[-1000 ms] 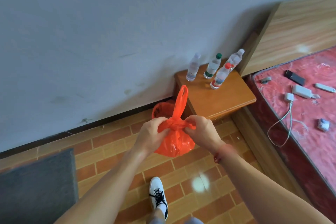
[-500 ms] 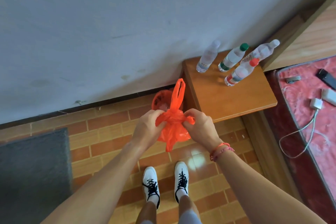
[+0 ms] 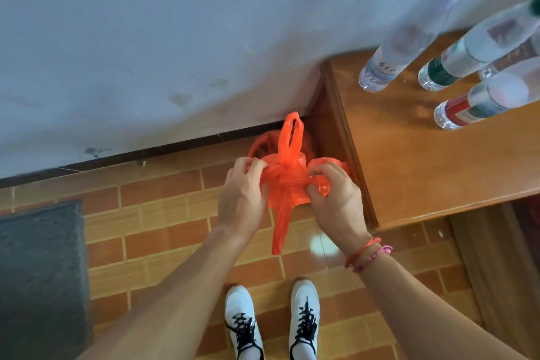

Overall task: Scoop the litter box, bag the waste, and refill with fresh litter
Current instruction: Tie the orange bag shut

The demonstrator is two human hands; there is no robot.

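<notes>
Beside the wooden nightstand (image 3: 423,169), nearer than before, the left hand (image 3: 242,199) and right hand (image 3: 336,199) pinch the orange bag (image 3: 283,181) at its knot with curled fingers. One handle still points up.

A second ago we see the orange bag (image 3: 285,181) hanging as a full bulge under both hands. Now we find its plastic bunched into a tight knot between them, with a flat tail (image 3: 280,225) dangling below. The left hand (image 3: 242,199) shifts from cupping the bag's side to pinching the knot's left edge, and the right hand (image 3: 336,199) now pinches a small fold of plastic on the right. Our view tips down and draws nearer. Both white shoes (image 3: 242,318) show where only one did, the bottles (image 3: 388,58) loom large and blurred on the bench (image 3: 423,161), and the bed slips out of sight.
</notes>
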